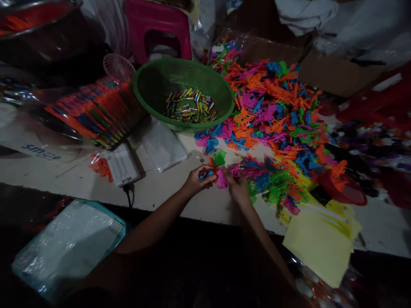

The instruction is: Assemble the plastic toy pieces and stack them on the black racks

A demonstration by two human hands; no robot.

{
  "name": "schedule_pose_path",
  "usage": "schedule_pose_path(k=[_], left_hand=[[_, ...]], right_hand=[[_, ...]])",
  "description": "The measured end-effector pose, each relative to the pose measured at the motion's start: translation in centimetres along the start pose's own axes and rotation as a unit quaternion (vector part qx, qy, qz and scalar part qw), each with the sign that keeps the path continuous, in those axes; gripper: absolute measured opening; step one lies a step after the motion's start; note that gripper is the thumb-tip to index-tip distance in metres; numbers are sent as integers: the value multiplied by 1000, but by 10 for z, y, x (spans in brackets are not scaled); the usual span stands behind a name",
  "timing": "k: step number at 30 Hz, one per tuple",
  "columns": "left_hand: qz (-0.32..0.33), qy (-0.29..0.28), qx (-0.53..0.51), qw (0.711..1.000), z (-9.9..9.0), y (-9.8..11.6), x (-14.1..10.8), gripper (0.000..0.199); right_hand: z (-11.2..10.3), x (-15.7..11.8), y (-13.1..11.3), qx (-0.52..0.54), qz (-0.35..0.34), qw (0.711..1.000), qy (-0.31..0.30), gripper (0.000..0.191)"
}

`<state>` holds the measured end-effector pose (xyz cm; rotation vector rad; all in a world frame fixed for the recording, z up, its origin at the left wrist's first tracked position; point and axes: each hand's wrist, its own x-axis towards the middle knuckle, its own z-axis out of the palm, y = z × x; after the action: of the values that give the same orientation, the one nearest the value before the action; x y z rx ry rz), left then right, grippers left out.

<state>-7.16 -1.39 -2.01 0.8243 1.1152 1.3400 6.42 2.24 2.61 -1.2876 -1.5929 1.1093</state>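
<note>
My left hand point(196, 180) is closed around small flat plastic pieces, a blue one point(205, 174) and some orange beside it. My right hand point(236, 185) is closed at the fingertips on a pink plastic piece point(221, 179) with a perforated face, which sits between the two hands. Just beyond them a green plastic piece point(219, 157) lies on the white table point(175, 194). To the right of my right hand spreads a loose row of blue, green and pink plastic pieces point(272, 182). Fine shapes are blurred in the dim light.
A green basket point(141, 92) holds small printed tubes. Behind the hands rises a large heap of bright plastic pieces point(269, 107). Left are a bagged bundle of pieces point(99, 109), clear bags point(163, 145) and a white power bank point(122, 164) with cable. Yellow sheets point(319, 244) overhang the front edge.
</note>
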Motion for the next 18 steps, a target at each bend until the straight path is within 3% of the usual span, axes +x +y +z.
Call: schedule_pose_path(k=[8, 13, 16, 18], left_hand=[[-4, -7, 47, 999, 1, -1, -4, 36], [43, -11, 128, 991, 6, -2, -11, 27], [23, -21, 105, 994, 6, -3, -9, 34], [-7, 12, 47, 999, 3, -1, -3, 39]], right_hand=[[10, -4, 10, -67, 6, 997, 25, 30], [21, -5, 14, -130, -9, 989, 70, 29], [-6, 6, 14, -162, 43, 985, 51, 37], [-38, 19, 12, -224, 62, 967, 100, 42]])
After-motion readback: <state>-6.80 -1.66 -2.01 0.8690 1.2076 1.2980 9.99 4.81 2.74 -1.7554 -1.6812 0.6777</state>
